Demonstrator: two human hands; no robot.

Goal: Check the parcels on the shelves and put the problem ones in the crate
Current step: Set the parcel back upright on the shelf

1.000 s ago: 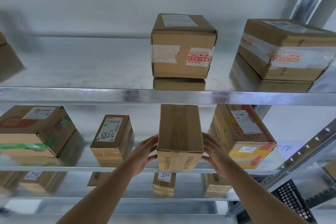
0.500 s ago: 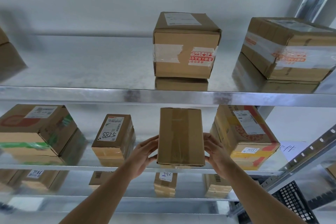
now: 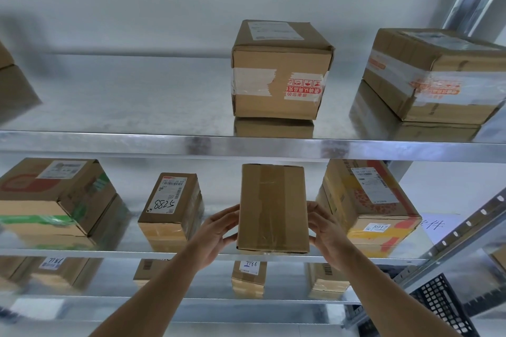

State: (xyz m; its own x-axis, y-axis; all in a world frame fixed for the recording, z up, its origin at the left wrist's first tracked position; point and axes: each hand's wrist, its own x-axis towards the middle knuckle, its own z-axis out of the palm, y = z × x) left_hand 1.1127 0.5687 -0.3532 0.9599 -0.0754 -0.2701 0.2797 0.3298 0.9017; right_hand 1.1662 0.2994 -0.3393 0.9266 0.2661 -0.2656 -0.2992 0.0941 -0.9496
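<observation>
Between the two hands, at the front edge of the middle shelf (image 3: pixel 109 253), a plain taped parcel (image 3: pixel 272 208) is held with its broad face turned toward the camera. Left hand (image 3: pixel 219 230) grips its left edge, thumb and fingers curled onto the cardboard; right hand (image 3: pixel 324 230) grips the right edge the same way. Whether the parcel's bottom edge touches the shelf lip or hangs just above it cannot be told.

Just left of the grip stands a small box marked 5288 (image 3: pixel 171 206), close to the left hand but apart from it. Farther left sits a bigger box with green tape (image 3: pixel 52 200). Just right of the grip, close behind the right hand, is a yellow and red box tagged 5917 (image 3: pixel 367 205).

Above the grip, on the top shelf (image 3: pixel 191 142), a cube-shaped box with white and red-printed tape (image 3: pixel 279 71) sits almost directly overhead, and a wider box (image 3: pixel 438 74) lies up and to the right.

Below the grip, the lower shelf holds more small boxes, one with a handwritten label (image 3: pixel 249 278) directly under the held parcel. Down and to the right of the right forearm, a black mesh crate (image 3: pixel 440 306) shows beside the rack's upright.
</observation>
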